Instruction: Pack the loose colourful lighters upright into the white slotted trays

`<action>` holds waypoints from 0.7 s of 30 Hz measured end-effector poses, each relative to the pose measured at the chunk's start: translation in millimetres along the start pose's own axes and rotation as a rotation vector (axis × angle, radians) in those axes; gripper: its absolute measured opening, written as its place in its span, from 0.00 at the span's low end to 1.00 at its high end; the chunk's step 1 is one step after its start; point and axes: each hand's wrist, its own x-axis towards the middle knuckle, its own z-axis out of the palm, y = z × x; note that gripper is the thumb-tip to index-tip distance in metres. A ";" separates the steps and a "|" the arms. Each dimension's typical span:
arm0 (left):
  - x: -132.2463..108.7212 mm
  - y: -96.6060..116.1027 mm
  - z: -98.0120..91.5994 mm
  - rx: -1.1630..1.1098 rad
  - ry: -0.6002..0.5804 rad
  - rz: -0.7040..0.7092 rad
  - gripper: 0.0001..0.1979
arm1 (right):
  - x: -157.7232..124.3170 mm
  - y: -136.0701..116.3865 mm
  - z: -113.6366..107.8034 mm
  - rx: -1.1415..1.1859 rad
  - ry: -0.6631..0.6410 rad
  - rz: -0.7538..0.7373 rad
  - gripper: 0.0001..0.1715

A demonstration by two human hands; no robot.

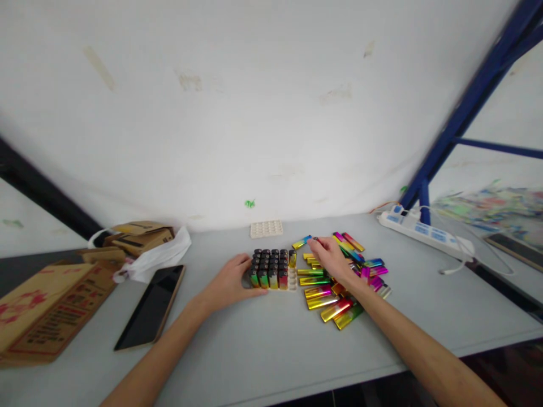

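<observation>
A white lighter tray (292, 287) stands on the table, with rows of upright black-topped lighters (270, 270) filling most of its slots. One gold lighter (292, 258) stands at the back of the rightmost column; sockets in front of it are bare. My left hand (231, 282) is wrapped round the tray's left side, thumb at the front and fingers behind. To the right, my right hand (328, 255) pinches the top end of a blue-and-yellow lighter (301, 242). Beneath and around that hand spreads a loose pile of shiny multicoloured lighters (335, 308).
Another white tray (266, 228) lies by the wall. On the left are a dark tablet (150, 308), a cardboard box (55, 311), smaller opened cartons (142, 234) and a white plastic bag (159, 257). A power strip (426, 233) with cables lies at right, near a blue metal frame (462, 110).
</observation>
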 end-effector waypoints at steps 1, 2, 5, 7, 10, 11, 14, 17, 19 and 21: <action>0.0 0.1 0.1 0.000 0.002 -0.004 0.32 | 0.1 1.6 1.1 -0.001 -0.003 0.003 0.33; 0.1 0.5 0.1 0.003 0.000 -0.009 0.32 | 0.2 3.1 2.3 0.009 -0.011 0.005 0.32; 0.3 1.8 -0.6 0.011 -0.022 -0.021 0.33 | 0.6 6.2 5.4 0.047 -0.029 -0.003 0.29; 0.3 2.5 -1.0 0.015 -0.030 -0.023 0.34 | 1.1 7.1 6.5 0.038 -0.027 -0.014 0.30; 0.4 3.0 -1.4 0.016 -0.022 -0.017 0.33 | 0.9 5.1 5.8 -0.013 0.000 -0.068 0.33; 0.5 3.0 -1.4 0.016 -0.021 -0.015 0.33 | 0.3 3.3 4.7 -0.035 0.007 -0.094 0.33; 0.8 2.8 -1.2 0.016 -0.020 -0.012 0.32 | -2.8 -4.9 -0.7 -0.118 -0.037 -0.155 0.30; 0.7 2.5 -0.9 0.011 -0.021 -0.004 0.31 | -5.7 -12.8 -8.2 -0.296 -0.097 -0.299 0.28; 0.5 2.7 -0.9 0.002 -0.017 -0.002 0.31 | -6.3 -15.1 -12.3 -0.447 -0.121 -0.416 0.27; 0.3 3.2 -1.1 -0.007 -0.012 -0.006 0.31 | -5.9 -14.4 -14.6 -0.550 -0.187 -0.458 0.27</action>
